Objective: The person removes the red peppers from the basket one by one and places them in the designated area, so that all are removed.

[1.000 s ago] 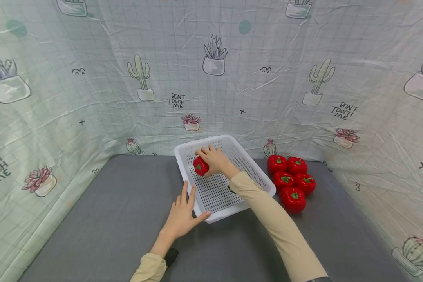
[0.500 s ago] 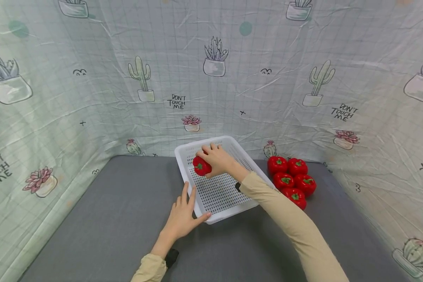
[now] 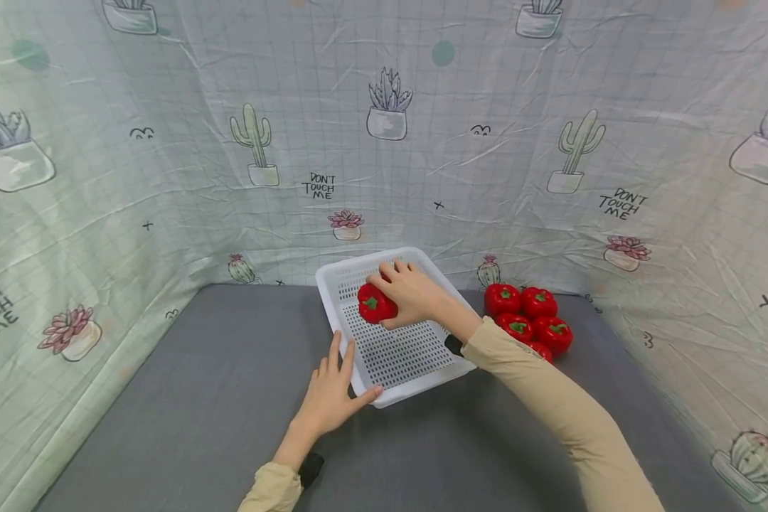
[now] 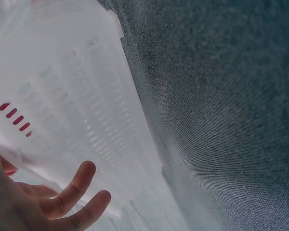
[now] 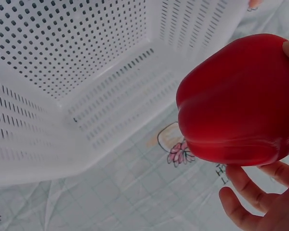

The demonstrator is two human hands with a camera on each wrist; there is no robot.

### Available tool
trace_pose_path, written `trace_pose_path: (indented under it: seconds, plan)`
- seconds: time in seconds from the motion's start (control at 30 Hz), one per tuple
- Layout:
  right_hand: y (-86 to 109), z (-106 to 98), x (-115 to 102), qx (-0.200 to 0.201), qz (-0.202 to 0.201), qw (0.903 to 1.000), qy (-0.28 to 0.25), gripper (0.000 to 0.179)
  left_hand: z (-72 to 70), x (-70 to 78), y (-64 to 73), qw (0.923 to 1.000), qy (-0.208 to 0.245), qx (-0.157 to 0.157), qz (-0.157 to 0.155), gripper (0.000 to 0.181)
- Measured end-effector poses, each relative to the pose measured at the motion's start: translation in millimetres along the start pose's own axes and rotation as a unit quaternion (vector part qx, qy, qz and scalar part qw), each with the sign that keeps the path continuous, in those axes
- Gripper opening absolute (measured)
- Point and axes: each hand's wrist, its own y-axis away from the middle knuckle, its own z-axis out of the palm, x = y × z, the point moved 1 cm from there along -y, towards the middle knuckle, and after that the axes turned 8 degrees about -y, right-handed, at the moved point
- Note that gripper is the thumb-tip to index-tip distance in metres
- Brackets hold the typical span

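Observation:
In the head view my right hand grips a red bell pepper, its green stem facing left, over a white perforated plastic basket. The right wrist view shows the bell pepper large, thumb on one side and fingers on the other, with the basket's inside beyond it. My left hand lies with spread fingers on the basket's near left corner, fingertips and thumb at the rim. Seen from the left wrist, two fingers hang loosely outside the basket wall, and red shows through its slots.
Several red bell peppers stand grouped on the grey table right of the basket, the nearest partly hidden by the right sleeve. A cactus-print cloth encloses the table at the back and sides.
My right hand has moved a little to the right with the bell pepper, which now looks larger and closer to the head camera. The left hand and basket have stayed put.

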Motion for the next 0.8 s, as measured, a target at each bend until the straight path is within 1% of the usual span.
trace_pose_path:
  seconds: [0.33,0.53,0.67,0.8]
  plan:
    - [26.2,-13.9,-2.8,0.024,0.006,0.9997,-0.002,0.068,0.3,0.2,-0.1,1.0,0.001,0.0,-0.002,0.095]
    - [42.7,-16.1,-1.1,0.043,0.011,0.9989,-0.013,0.068,0.0,1.2,0.2,1.0,0.0,-0.001,-0.004,0.095]
    - [53.7,-16.9,0.5,0.057,0.011,0.9982,-0.011,0.07,0.1,1.0,-0.1,1.0,-0.001,0.002,-0.001,0.095]
    - [65.2,-17.1,1.0,0.072,0.023,0.9971,-0.009,0.07,0.3,0.6,-0.1,1.0,-0.003,0.006,0.001,0.095]
